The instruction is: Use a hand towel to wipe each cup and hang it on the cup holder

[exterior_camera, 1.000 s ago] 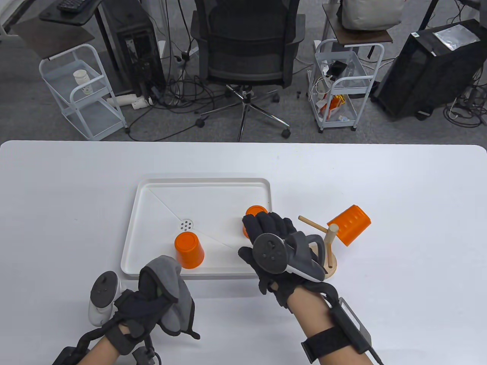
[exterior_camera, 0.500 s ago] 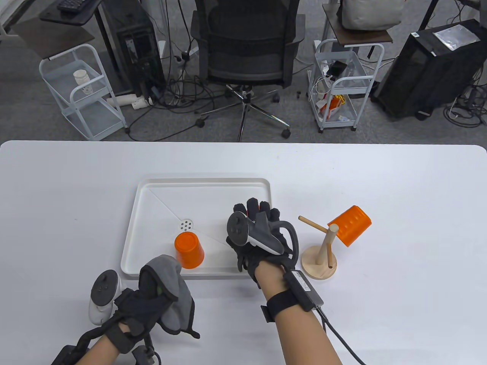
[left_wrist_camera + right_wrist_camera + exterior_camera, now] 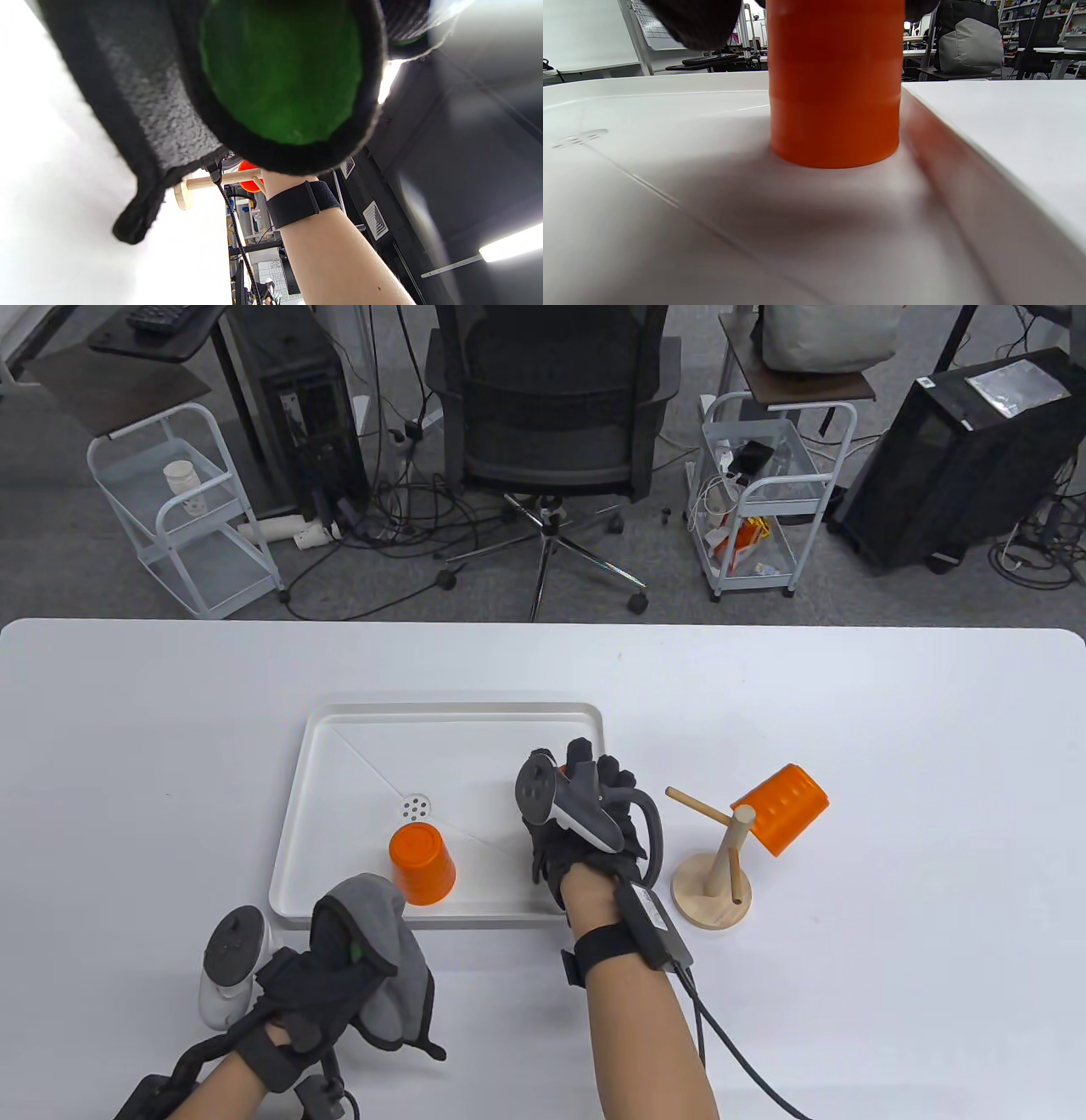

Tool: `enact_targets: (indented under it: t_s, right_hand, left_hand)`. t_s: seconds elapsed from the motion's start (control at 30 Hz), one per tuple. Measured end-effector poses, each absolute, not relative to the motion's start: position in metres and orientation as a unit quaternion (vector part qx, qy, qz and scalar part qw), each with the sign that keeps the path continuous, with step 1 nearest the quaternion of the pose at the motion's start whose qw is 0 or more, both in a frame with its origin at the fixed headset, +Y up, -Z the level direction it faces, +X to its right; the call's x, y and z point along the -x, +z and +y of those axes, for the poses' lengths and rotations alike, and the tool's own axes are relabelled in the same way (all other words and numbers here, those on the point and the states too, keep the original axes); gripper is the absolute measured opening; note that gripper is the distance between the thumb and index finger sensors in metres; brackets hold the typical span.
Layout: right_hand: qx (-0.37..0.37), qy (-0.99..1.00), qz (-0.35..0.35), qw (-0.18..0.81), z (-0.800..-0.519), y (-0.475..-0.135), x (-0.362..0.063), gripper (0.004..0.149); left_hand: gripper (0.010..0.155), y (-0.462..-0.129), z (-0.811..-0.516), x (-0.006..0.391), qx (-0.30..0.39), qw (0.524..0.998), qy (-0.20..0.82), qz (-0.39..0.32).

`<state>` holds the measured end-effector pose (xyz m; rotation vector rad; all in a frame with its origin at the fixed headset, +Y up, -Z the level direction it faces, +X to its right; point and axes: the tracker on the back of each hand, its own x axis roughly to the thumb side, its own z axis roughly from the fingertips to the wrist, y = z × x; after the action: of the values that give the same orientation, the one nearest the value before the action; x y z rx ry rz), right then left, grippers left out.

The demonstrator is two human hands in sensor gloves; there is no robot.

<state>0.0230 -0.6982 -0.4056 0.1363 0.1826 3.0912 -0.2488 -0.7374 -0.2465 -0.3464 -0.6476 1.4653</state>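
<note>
My right hand reaches into the white tray, its fingers curled down round an upside-down orange cup that stands on the tray floor by the right wall. In the table view only a sliver of that cup shows. A second orange cup stands upside down at the tray's front left. A third orange cup hangs on a peg of the wooden cup holder, right of the tray. Near the table's front edge, my left hand holds a grey hand towel.
The holder's other peg points left toward my right hand. A cable trails from my right wrist band. Beyond the table's far edge stand an office chair and two white carts.
My right hand moved left from beside the holder into the tray and curled its fingers down over the cup there. The left hand and towel stayed put.
</note>
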Motion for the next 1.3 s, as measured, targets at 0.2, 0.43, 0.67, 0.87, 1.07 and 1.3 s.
enact_targets:
  t_s: [0.2, 0.43, 0.67, 0.87, 1.07, 1.3]
  right_hand:
    - [-0.043, 0.998, 0.039, 0.001, -0.698, -0.407, -0.021, 0.067]
    - [-0.067, 0.998, 0.007, -0.004, -0.692, -0.4, -0.016, 0.068]
    - [-0.12, 0.992, -0.047, 0.008, -0.667, -0.373, -0.003, 0.068]
    - [-0.155, 0.984, -0.078, 0.048, -0.653, -0.344, 0.0, 0.069]
    - [-0.18, 0.974, -0.098, 0.102, -0.647, -0.315, -0.006, 0.071]
    - [-0.209, 0.943, -0.132, 0.224, -0.65, -0.283, -0.022, 0.072]
  left_hand:
    - [0.08, -0.247, -0.737, 0.249, 0.155, 0.683, 0.652, -0.291]
    - [0.08, -0.247, -0.737, 0.249, 0.155, 0.682, 0.654, -0.288]
    - [0.08, -0.248, -0.736, 0.25, 0.151, 0.682, 0.654, -0.29]
    - [0.081, -0.248, -0.736, 0.251, 0.148, 0.684, 0.653, -0.29]
    - [0.08, -0.248, -0.736, 0.251, 0.146, 0.685, 0.652, -0.29]
    - [0.08, -0.248, -0.737, 0.251, 0.147, 0.686, 0.651, -0.289]
